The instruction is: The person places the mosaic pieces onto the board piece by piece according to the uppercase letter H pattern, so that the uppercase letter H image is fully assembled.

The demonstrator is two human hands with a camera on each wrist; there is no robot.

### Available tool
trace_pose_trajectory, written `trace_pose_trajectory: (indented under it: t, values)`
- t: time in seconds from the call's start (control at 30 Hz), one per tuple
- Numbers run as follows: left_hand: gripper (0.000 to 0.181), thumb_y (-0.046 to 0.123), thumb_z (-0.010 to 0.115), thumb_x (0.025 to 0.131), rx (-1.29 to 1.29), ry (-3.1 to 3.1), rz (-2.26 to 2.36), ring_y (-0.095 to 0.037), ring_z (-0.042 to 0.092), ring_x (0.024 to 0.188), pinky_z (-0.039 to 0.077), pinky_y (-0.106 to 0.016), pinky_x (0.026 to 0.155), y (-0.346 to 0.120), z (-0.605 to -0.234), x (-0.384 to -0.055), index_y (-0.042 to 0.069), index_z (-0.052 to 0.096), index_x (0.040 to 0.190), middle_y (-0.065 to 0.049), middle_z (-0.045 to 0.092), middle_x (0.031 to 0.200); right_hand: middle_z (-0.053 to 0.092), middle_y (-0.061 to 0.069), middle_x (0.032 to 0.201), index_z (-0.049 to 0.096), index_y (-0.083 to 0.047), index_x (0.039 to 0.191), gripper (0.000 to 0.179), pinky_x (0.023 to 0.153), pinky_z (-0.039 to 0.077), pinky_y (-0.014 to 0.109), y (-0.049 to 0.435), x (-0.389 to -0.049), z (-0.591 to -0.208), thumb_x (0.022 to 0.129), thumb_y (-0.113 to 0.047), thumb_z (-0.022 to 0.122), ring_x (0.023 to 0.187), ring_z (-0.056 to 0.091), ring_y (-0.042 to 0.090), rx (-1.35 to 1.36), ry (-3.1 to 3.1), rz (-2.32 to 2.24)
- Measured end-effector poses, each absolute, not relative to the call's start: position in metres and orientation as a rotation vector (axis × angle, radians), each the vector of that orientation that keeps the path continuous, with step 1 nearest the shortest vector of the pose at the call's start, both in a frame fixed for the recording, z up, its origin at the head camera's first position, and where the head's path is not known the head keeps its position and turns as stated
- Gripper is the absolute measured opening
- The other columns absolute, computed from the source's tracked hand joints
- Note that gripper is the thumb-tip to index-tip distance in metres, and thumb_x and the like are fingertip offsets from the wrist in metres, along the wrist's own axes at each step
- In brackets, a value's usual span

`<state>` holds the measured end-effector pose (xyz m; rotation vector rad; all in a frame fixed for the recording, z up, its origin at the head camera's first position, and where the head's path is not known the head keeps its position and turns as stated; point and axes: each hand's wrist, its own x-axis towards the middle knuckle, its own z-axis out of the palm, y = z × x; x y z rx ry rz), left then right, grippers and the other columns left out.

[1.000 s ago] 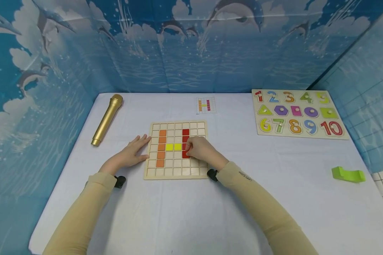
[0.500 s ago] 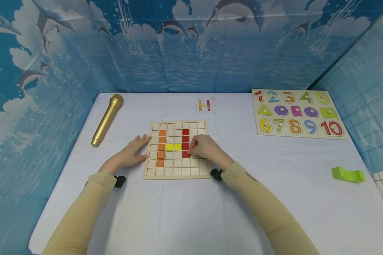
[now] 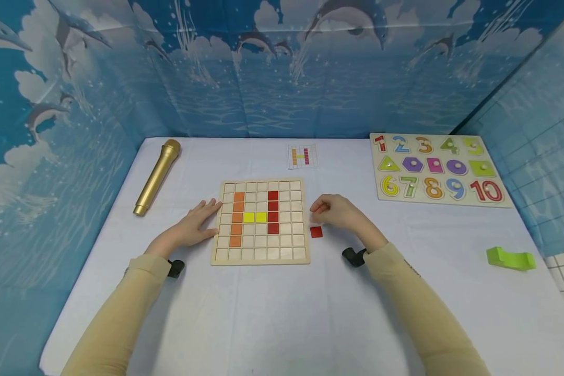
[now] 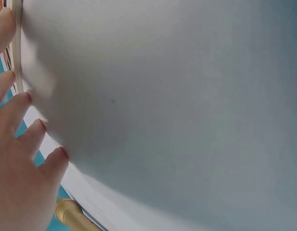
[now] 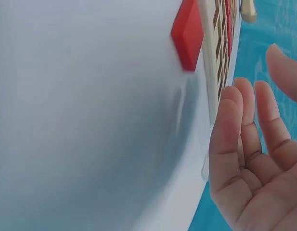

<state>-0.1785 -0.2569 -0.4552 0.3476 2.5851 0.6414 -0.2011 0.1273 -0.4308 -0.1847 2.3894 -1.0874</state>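
A wooden grid board (image 3: 220,254) lies mid-table. On it are a column of several orange tiles (image 3: 236,229), two yellow tiles (image 3: 255,217) and a column of several red tiles (image 3: 273,207). My left hand (image 3: 192,224) rests flat at the board's left edge, fingers spread, thumb and fingertips right at the rim. Just right of the board a loose red tile (image 3: 316,232) lies on the tablecloth. Over it, slightly to the right, hovers my right hand (image 3: 339,213); in the right wrist view its fingers (image 5: 224,126) are loosely bent, thumb apart, with nothing between them.
A small pattern card (image 3: 303,156) lies behind the board. The gold microphone (image 3: 157,177) is at the back left. A number-and-shape puzzle (image 3: 439,168) occupies the back right, with a green curved block (image 3: 511,258) nearer on the right.
My right hand has left the red column and moved right, off the board. The loose red tile now shows beside the board, uncovered. My left hand has stayed in place.
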Motion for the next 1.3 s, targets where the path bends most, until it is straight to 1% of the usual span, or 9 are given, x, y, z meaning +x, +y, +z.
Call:
trace_pose_trajectory:
  t: [0.23, 0.4, 0.6, 0.7, 0.83, 1.03, 1.3]
  values:
    - [0.075, 0.022, 0.061, 0.098, 0.357, 2.587, 0.649, -0.041, -0.002, 0.152, 0.002, -0.06, 0.122, -0.256, -0.454, -0.178, 0.01, 0.018, 0.158, -0.017, 0.007, 0.166, 0.061, 0.008, 0.097, 0.064, -0.003, 0.11, 0.027, 0.075, 0.048, 0.025, 0.144, -0.199, -0.432, 0.088, -0.018, 0.07, 0.086, 0.057, 0.019, -0.164, 2.356, -1.118]
    - [0.074, 0.02, 0.06, 0.098, 0.361, 2.583, 0.654, -0.042, -0.002, 0.152, 0.001, -0.061, 0.122, -0.256, -0.453, -0.177, 0.008, 0.018, 0.158, -0.018, 0.007, 0.165, 0.062, 0.008, 0.097, 0.064, -0.003, 0.11, 0.027, 0.075, 0.047, 0.025, 0.147, -0.2, -0.436, 0.089, -0.019, 0.07, 0.086, 0.056, 0.019, -0.162, 2.347, -1.114]
    - [0.074, 0.022, 0.06, 0.098, 0.353, 2.587, 0.646, -0.041, -0.002, 0.152, 0.002, -0.06, 0.122, -0.256, -0.452, -0.176, 0.01, 0.018, 0.158, -0.017, 0.007, 0.166, 0.063, 0.008, 0.1, 0.065, -0.003, 0.112, 0.028, 0.076, 0.045, 0.026, 0.151, -0.199, -0.441, 0.09, -0.019, 0.069, 0.09, 0.054, 0.02, -0.176, 2.342, -1.078]
    - [0.074, 0.022, 0.06, 0.098, 0.36, 2.585, 0.654, -0.041, -0.002, 0.152, 0.001, -0.061, 0.122, -0.256, -0.453, -0.177, 0.009, 0.018, 0.158, -0.018, 0.007, 0.166, 0.063, 0.009, 0.101, 0.064, -0.002, 0.113, 0.028, 0.079, 0.045, 0.028, 0.151, -0.198, -0.443, 0.09, -0.019, 0.069, 0.091, 0.055, 0.021, -0.181, 2.337, -1.058]
    - [0.074, 0.021, 0.06, 0.098, 0.361, 2.586, 0.655, -0.041, -0.002, 0.152, 0.001, -0.061, 0.122, -0.256, -0.453, -0.177, 0.009, 0.018, 0.158, -0.018, 0.008, 0.165, 0.063, 0.009, 0.101, 0.064, -0.002, 0.112, 0.029, 0.081, 0.045, 0.029, 0.147, -0.196, -0.445, 0.088, -0.018, 0.071, 0.092, 0.055, 0.022, -0.171, 2.34, -1.035]
    - [0.075, 0.022, 0.06, 0.098, 0.352, 2.589, 0.646, -0.041, -0.002, 0.153, 0.002, -0.06, 0.123, -0.255, -0.452, -0.176, 0.01, 0.018, 0.158, -0.017, 0.008, 0.166, 0.06, 0.008, 0.096, 0.064, -0.002, 0.109, 0.028, 0.077, 0.044, 0.028, 0.14, -0.192, -0.446, 0.087, -0.016, 0.073, 0.09, 0.053, 0.021, -0.217, 2.392, -0.952]
    - [0.075, 0.022, 0.06, 0.098, 0.359, 2.589, 0.642, -0.041, -0.002, 0.152, 0.001, -0.06, 0.122, -0.255, -0.452, -0.176, 0.01, 0.018, 0.158, -0.018, 0.007, 0.166, 0.058, 0.008, 0.093, 0.065, -0.002, 0.101, 0.022, 0.076, 0.044, 0.029, 0.135, -0.187, -0.447, 0.084, -0.01, 0.075, 0.088, 0.051, 0.021, -0.284, 2.445, -0.887]
